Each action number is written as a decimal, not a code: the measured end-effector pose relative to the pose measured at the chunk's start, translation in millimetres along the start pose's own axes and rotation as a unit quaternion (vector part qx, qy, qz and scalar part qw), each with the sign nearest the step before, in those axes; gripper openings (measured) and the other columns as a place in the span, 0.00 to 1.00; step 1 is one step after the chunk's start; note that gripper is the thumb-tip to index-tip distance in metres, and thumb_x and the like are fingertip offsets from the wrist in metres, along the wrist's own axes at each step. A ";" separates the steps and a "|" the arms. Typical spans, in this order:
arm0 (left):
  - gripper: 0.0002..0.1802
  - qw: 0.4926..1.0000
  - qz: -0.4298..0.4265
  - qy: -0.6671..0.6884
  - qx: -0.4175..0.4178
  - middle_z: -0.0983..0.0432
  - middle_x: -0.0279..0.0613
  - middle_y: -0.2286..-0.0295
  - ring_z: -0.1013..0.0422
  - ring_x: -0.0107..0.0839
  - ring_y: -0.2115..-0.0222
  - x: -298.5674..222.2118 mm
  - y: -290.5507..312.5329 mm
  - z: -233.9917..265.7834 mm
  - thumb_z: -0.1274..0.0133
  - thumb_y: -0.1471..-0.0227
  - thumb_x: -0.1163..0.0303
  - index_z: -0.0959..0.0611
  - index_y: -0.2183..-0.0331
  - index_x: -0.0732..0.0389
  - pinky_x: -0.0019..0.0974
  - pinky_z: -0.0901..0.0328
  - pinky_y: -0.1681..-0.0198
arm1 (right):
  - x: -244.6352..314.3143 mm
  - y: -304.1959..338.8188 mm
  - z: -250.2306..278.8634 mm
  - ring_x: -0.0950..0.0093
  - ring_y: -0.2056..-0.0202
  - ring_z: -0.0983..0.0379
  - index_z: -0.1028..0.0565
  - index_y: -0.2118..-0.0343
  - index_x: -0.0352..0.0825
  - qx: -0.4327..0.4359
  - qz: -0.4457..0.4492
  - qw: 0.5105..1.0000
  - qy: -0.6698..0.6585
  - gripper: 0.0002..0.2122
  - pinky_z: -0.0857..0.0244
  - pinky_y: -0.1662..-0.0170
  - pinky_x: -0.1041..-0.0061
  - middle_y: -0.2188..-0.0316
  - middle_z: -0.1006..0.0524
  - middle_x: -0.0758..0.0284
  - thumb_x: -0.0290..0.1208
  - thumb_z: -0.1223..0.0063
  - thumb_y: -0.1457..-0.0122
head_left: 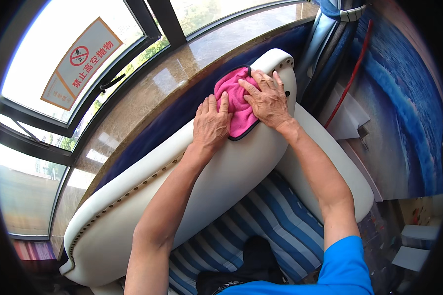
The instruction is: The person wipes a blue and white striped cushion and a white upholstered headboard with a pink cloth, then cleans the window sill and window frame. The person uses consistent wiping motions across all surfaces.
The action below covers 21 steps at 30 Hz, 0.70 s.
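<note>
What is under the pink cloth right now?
The pink cloth lies on the white sofa backrest. Both hands, left and right, press on it; the backrest surface beneath is covered.

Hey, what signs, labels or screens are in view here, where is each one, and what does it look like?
Sign: stuck on the window pane at upper left, a tilted white rectangle with an orange border, a red prohibition circle and red characters.
No packages or screens in view.
</note>
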<state>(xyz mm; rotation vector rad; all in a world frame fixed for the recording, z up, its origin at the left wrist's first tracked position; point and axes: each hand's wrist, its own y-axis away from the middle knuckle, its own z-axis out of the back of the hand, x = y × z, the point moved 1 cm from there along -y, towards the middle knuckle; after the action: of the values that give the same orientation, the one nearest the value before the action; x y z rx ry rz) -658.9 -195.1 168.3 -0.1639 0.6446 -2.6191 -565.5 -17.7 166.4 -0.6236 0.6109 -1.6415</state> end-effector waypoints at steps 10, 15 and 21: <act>0.35 0.999 -0.007 0.021 -0.043 0.32 0.65 0.47 0.32 0.57 0.46 -42.7 -92.6 -30.1 0.50 0.39 0.51 0.32 0.38 0.61 0.50 0.37 0.42 | -99.8 7.0 -17.7 0.64 0.43 0.29 0.28 0.40 0.48 -0.139 -0.127 0.981 0.044 0.20 0.40 0.41 0.60 0.43 0.27 0.61 0.36 0.50 0.35; 0.34 0.998 -0.002 0.064 -0.009 0.33 0.66 0.45 0.34 0.58 0.44 -46.2 -94.1 -32.1 0.51 0.38 0.50 0.32 0.37 0.58 0.51 0.38 0.41 | -98.7 13.7 -21.4 0.64 0.45 0.28 0.28 0.40 0.46 -0.142 -0.193 0.970 0.025 0.20 0.36 0.44 0.60 0.44 0.25 0.61 0.35 0.50 0.35; 0.32 0.998 -0.017 0.053 -0.030 0.38 0.66 0.41 0.41 0.61 0.38 -34.8 -77.2 -33.7 0.53 0.37 0.57 0.34 0.36 0.55 0.52 0.46 0.35 | -55.5 35.4 -16.0 0.57 0.45 0.30 0.28 0.41 0.38 -0.076 -0.253 0.964 0.032 0.19 0.36 0.44 0.56 0.42 0.29 0.56 0.35 0.55 0.33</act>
<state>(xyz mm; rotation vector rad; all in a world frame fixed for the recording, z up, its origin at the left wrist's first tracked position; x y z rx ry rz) -664.6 -104.3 174.1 -0.0550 0.7647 -2.6556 -543.9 32.8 126.8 -0.8945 0.6629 -2.1091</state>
